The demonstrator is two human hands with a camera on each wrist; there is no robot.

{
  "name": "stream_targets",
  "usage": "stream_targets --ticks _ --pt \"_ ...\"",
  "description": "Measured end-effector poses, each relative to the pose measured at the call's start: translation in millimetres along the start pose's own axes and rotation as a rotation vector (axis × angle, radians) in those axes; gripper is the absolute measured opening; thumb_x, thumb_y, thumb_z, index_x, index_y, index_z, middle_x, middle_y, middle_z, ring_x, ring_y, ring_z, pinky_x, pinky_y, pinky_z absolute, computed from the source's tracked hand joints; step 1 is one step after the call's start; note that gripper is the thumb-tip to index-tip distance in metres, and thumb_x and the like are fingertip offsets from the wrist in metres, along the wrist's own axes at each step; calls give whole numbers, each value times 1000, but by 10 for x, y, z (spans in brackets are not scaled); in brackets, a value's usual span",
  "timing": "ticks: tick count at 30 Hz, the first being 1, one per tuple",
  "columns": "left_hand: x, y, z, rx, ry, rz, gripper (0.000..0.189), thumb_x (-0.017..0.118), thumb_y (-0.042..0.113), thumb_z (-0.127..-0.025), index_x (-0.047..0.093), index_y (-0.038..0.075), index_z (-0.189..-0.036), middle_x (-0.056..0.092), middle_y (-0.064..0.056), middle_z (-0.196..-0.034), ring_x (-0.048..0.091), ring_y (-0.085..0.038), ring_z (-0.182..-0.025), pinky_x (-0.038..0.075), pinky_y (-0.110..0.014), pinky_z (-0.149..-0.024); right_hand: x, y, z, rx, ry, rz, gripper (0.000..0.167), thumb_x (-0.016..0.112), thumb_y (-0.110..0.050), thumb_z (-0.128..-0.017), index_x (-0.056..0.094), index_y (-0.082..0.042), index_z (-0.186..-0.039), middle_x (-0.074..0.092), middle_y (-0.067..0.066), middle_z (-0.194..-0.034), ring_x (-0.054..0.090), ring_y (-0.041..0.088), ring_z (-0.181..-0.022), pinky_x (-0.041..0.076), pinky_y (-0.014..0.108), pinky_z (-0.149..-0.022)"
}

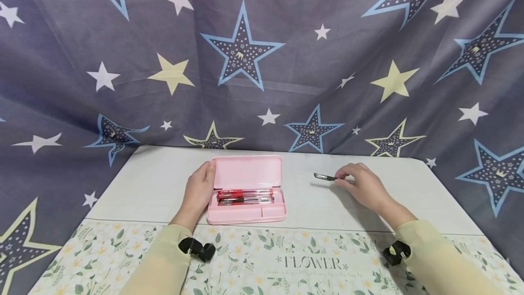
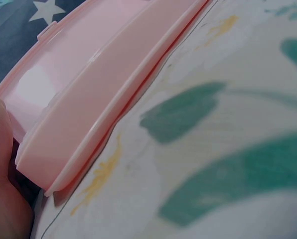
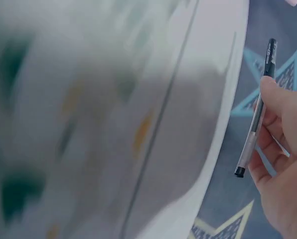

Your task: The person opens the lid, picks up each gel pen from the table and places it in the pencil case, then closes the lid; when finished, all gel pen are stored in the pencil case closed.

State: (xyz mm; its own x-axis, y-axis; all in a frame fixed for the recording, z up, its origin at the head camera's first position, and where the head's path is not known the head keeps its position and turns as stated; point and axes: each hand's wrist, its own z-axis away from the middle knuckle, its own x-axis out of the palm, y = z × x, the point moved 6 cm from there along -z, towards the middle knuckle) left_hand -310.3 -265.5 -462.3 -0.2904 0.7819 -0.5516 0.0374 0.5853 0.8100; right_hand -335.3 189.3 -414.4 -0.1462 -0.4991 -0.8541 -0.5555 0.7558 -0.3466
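An open pink pencil case (image 1: 248,172) stands on the table with its lid raised at the back. Red pens (image 1: 235,192) and a black pen (image 1: 241,201) lie in its upper compartment. At the case's left side, my left hand (image 1: 198,189) holds the edge, thumb along the lid; its other fingers are hidden. The left wrist view has the case wall (image 2: 103,94) close up beside that hand (image 2: 6,184). Right of the case, my right hand (image 1: 364,186) pinches a black gel pen (image 1: 324,177) above the table. In the right wrist view the pen (image 3: 258,117) shows a clear barrel.
A white table (image 1: 159,185) carries a flower-printed mat (image 1: 237,258) along its front. Behind the table hangs a dark star-patterned curtain (image 1: 286,85), which also comes round both sides. The case's front row has a long and a short compartment.
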Motion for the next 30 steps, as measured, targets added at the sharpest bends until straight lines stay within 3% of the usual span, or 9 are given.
stream_targets --ticks 10,30 --pt "-9 3 20 1 -3 1 63 30 53 -121 67 6 -139 69 -20 -145 59 -42 -142 45 -60 -121 247 -699 -184 -106 26 -71 10 89 -16 -96 80 -17 -102 74 -8 -98 67 21 -105 59 50 -92" --pt "-12 28 9 -5 2 6 60 31 53 -121 68 7 -133 71 -19 -141 62 -41 -139 46 -58 -120 839 -1790 -504 -220 -74 -99 11 89 -23 -97 82 -17 -102 75 -6 -98 64 15 -99 60 38 -88"
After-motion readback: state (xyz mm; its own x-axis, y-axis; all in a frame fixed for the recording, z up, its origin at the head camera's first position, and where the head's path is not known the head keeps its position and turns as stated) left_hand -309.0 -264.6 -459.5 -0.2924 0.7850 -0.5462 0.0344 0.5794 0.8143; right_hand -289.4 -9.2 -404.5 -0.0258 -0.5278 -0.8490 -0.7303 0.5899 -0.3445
